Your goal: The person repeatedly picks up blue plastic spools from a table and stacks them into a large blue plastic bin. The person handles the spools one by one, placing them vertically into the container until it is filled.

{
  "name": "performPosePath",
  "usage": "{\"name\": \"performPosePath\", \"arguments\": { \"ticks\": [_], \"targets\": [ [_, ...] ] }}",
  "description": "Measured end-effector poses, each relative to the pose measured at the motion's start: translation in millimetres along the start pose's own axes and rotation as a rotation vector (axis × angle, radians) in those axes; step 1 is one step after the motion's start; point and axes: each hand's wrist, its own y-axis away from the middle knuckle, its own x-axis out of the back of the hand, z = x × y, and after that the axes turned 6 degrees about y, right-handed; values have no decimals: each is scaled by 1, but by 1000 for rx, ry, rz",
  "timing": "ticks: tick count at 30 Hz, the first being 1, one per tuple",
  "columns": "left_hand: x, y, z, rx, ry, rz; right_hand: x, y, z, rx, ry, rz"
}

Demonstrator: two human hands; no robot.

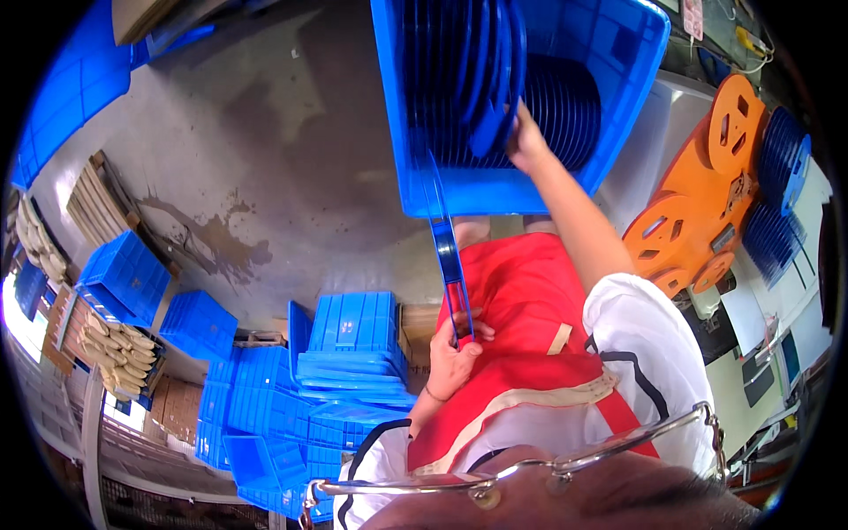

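Observation:
My left hand (pixel 451 358) is closed on the rim of a blue plastic reel (pixel 448 252), which stands edge-on in front of my red apron. The far end of this reel comes close to the near left wall of a large blue crate (pixel 477 202). Inside the crate, blue reels (pixel 565 110) are packed in rows. My right hand (pixel 526 141) reaches in and grips the edge of another blue reel (pixel 505 71) at the upper side; its fingertips are partly hidden behind that reel.
An orange machine plate with round lobes (pixel 698 194) stands at the right, with more blue reels (pixel 777 168) beside it. Stacked blue crates (pixel 349 331) are at the lower left. Filled sacks (pixel 119 353) lie on a pallet at far left. The grey floor (pixel 291 132) has wet patches.

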Motion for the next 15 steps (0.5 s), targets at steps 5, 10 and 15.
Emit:
{"name": "performPosePath", "arguments": {
  "ticks": [5, 10, 15],
  "targets": [
    [-6, -11, -2, -22, 17, -122, 14, 91, 88, -14, 487, -304],
    [-29, -32, -7, -78, -268, -315, 1, 155, 117, 171, 497, -451],
    [-15, -33, -14, -241, -501, 50, 6, 135, 47, 242, 144, -47]
  ]
}}
